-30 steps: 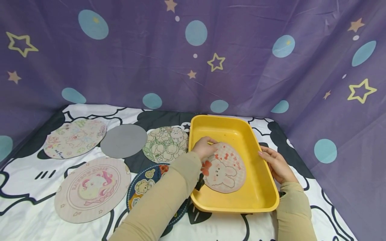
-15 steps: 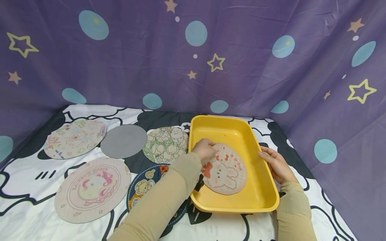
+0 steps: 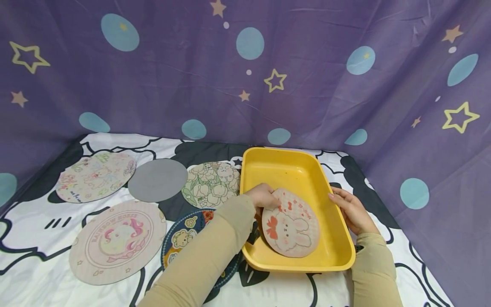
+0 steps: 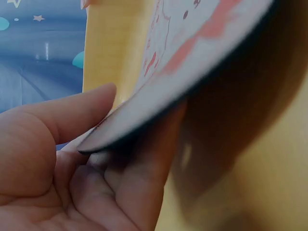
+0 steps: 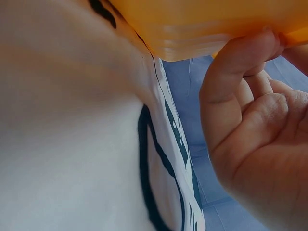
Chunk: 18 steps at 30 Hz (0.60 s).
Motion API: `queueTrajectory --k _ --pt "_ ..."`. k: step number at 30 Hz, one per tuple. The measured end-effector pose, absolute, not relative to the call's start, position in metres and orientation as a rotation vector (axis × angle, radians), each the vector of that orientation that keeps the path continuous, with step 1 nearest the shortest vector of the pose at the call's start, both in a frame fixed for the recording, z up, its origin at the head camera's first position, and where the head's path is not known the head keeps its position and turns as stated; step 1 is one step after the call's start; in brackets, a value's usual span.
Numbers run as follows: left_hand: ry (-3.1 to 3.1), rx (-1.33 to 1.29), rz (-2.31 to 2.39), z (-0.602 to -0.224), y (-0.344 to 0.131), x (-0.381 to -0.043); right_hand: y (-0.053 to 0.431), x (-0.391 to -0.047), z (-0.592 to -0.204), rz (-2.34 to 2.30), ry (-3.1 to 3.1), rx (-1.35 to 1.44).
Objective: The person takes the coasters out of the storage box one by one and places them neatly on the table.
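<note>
A pink round mat with a rabbit and red bow printed on it is tilted inside the yellow tray. My left hand pinches its upper left edge. In the left wrist view, the thumb is on the printed face of the mat and fingers are beneath its dark underside. My right hand holds the right rim of the tray. In the right wrist view, the curled fingers meet the tray's outer wall.
Left of the tray lie several round mats: a flowered green one, a plain grey one, a pastel one, a pink unicorn one and a dark blue one partly under my left sleeve. A purple curtain hangs behind.
My left hand has drawn the rabbit mat slightly toward me and to the right, and its near-left edge has lifted off the tray floor. The right hand stays on the rim.
</note>
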<state>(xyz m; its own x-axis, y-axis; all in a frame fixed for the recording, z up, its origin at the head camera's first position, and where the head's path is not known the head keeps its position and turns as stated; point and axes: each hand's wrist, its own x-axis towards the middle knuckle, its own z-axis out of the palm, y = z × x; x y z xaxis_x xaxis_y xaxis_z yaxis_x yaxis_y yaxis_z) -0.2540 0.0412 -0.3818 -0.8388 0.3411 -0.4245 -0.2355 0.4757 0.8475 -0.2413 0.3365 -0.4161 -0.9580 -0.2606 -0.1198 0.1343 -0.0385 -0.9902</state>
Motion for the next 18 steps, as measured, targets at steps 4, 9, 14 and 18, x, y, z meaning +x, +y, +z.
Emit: queueTrajectory --k 4,9,14,18 --pt "2.110 0.094 1.394 -0.3793 0.0397 -0.2514 0.3369 -0.2412 -0.4165 -2.084 1.961 -0.141" --pt "2.057 0.097 1.413 -0.3784 0.0392 -0.2496 0.3369 -0.2412 -0.4172 -2.091 1.955 -0.146" --pt "2.066 0.105 1.412 -0.3826 0.0409 -0.2515 0.3370 -0.2411 -0.4166 -2.077 1.968 -0.142" --pt "2.039 0.097 1.446 -0.3841 0.0414 -0.2524 0.3377 -0.2407 -0.4166 -2.074 1.969 -0.134"
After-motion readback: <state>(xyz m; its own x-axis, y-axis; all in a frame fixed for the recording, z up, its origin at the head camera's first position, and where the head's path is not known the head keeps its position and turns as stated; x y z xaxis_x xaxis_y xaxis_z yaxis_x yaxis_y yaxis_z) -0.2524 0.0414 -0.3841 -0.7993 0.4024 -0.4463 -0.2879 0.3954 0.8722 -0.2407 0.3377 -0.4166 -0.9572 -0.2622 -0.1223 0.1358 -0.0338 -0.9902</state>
